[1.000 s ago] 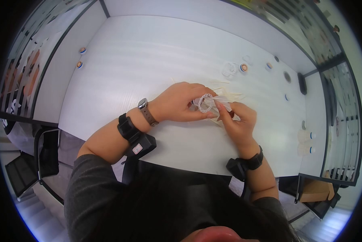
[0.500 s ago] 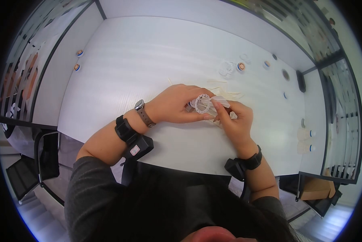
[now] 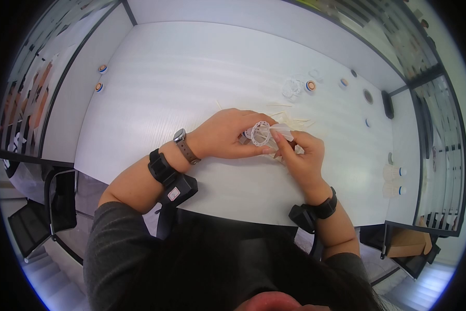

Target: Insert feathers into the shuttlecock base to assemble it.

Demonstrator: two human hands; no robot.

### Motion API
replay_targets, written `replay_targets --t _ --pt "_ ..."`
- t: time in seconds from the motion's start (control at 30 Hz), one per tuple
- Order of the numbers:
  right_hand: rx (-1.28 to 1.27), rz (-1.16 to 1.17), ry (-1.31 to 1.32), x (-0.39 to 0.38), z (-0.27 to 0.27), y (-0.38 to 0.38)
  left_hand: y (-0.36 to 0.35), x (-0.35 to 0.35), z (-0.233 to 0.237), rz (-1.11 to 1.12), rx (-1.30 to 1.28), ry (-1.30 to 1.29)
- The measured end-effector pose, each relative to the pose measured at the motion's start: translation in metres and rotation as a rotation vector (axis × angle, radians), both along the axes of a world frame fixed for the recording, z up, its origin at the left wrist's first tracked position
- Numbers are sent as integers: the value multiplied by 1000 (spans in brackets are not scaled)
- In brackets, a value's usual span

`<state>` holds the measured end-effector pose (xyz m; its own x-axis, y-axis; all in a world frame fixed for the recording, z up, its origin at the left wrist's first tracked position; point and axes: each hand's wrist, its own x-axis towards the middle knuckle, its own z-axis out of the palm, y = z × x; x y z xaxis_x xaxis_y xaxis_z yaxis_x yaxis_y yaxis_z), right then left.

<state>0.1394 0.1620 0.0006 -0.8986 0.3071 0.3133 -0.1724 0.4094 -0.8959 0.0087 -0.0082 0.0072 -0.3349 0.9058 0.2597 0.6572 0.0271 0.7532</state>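
My left hand (image 3: pixel 226 133) is closed around a white plastic ring with a notched rim (image 3: pixel 261 133), its opening facing up toward me. Part of the piece under the ring is hidden by my fingers. In my right hand (image 3: pixel 306 159), thumb and fingers pinch a thin, translucent white plastic piece (image 3: pixel 281 131), right at the ring's right edge. Thin pale wooden sticks (image 3: pixel 297 123) lie on the table just behind and beneath my hands.
Clear plastic rings (image 3: pixel 292 89) lie beyond my hands beside an orange-and-white cap (image 3: pixel 310 86). Two clear bottles with blue caps (image 3: pixel 393 172) are on the right. Two small caps (image 3: pixel 99 87) sit by the left partition. A black object (image 3: pixel 387 104) stands against the right partition.
The translucent piece in my right hand has tilted and shifted slightly left against the ring. My left hand stays almost still.
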Motion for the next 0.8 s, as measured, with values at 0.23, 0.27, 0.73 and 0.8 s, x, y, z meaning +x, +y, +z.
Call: replay_targets --t 0.23,0.27,0.73,0.8 --pt "52 7 16 0 0 1 1 0 0 -4 28 3" --pt "49 4 9 1 0 1 1 0 0 -8 36 -2" --pt "39 10 -36 1 -2 -1 1 3 3 -21 -3 10" --pt "41 10 -37 1 -2 -1 1 3 3 -21 -18 17"
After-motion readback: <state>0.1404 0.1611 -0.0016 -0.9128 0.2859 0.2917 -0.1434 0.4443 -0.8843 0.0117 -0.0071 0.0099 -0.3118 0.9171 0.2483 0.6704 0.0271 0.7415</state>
